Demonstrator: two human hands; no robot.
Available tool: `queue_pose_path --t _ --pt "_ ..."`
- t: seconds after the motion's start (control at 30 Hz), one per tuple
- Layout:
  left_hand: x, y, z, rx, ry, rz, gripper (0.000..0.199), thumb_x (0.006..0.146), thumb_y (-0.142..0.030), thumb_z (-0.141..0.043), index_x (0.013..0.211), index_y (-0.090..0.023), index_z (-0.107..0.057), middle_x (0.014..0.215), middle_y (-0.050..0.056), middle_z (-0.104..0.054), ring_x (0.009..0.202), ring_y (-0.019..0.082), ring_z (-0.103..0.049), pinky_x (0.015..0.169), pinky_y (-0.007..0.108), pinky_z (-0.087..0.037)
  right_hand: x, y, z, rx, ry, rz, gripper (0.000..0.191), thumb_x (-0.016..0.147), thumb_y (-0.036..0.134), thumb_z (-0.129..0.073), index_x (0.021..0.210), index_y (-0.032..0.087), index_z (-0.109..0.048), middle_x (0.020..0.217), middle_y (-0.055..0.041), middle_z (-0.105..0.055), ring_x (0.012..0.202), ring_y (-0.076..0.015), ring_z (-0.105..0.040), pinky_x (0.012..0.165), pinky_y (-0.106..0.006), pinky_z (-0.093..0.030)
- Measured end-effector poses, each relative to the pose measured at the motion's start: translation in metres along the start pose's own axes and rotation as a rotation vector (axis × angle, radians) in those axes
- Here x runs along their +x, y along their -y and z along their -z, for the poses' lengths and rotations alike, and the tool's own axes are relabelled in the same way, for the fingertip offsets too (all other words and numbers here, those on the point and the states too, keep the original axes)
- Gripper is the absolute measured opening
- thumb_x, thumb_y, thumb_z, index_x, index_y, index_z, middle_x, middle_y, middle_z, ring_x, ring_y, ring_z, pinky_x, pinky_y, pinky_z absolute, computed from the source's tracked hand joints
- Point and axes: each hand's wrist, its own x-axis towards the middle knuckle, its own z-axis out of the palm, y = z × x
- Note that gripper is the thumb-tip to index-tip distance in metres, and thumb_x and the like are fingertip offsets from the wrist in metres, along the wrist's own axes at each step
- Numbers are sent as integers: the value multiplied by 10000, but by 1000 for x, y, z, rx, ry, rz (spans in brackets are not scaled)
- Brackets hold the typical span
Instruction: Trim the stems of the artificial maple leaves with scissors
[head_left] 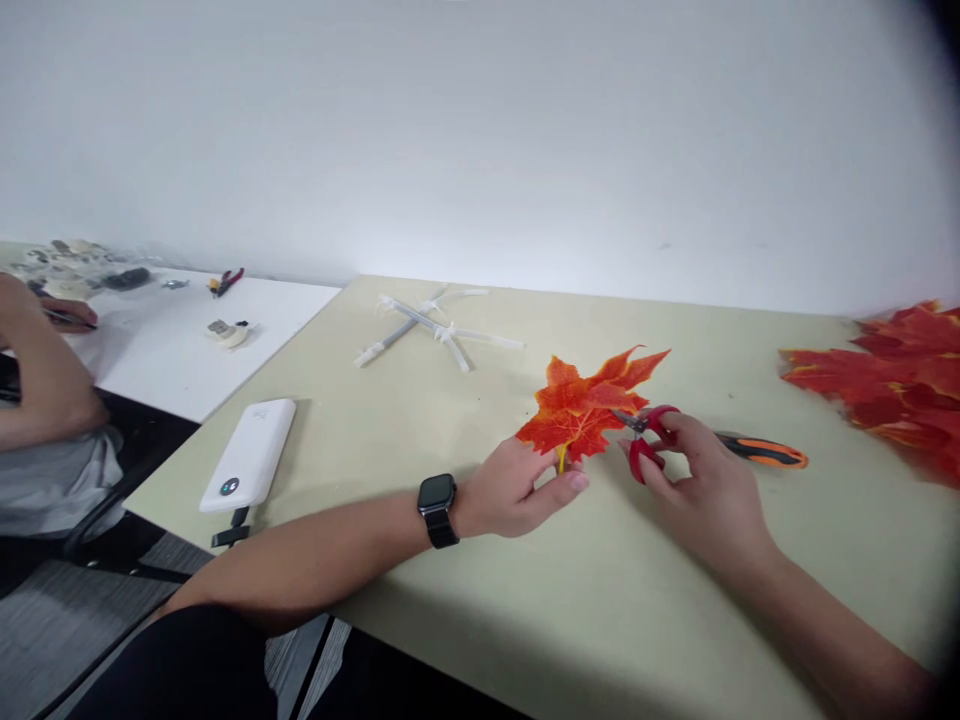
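Observation:
Orange-red artificial maple leaves (574,415) with a yellow stem stand up from my left hand (525,488), whose fingers are closed around the stem. A black watch is on that wrist. My right hand (709,495) holds small red-handled scissors (646,445), with its fingers through the loops. The scissors' blades point left and reach the right side of the leaves; whether they touch the leaf edge I cannot tell. Behind my right hand lies a tool with an orange and black handle (765,450), its front part hidden by the hand.
A pile of red maple leaves (900,375) lies at the table's right. Several translucent sticks (435,325) cross at the back. A white power bank (251,455) with a cable rests near the left edge. At a white table (180,345), another person's arm (45,370) and pliers (226,283) show.

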Motion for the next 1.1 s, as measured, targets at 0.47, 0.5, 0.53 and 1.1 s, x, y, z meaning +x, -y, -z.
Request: queue_pose_path --t 0.47,0.5,0.53,1.1 --pt "0 8 -5 -46 -67 81 476 1100 -420 -302 756 -185 -534 720 16 -572 691 136 -524 700 289 -412 1 0 0 -14 -29 130 427 848 379 -654 1223 225 -520 1227 -134 -659 1049 -312 -695 864 -456 -588" --pt "-1 9 -6 -61 -66 91 490 1101 -417 -296 744 -182 -535 726 19 -580 697 135 -529 704 289 -415 1 0 0 -16 -32 139 429 853 378 -650 1230 224 -514 1220 -135 -659 1059 -315 -690 874 -461 -585" --pt "-1 9 -6 -76 -62 103 502 1102 -418 -291 735 -180 -536 734 23 -590 702 135 -535 710 288 -419 1 0 0 -16 -29 143 431 860 381 -647 1238 225 -509 1214 -137 -659 1068 -319 -685 883 -465 -582" --pt "0 12 -7 -167 -90 230 555 1103 -447 -333 690 -171 -580 699 35 -647 691 134 -594 721 289 -449 -1 11 3 -2 24 45 397 889 442 -675 1214 232 -589 1105 -96 -723 975 -268 -711 719 -342 -568"
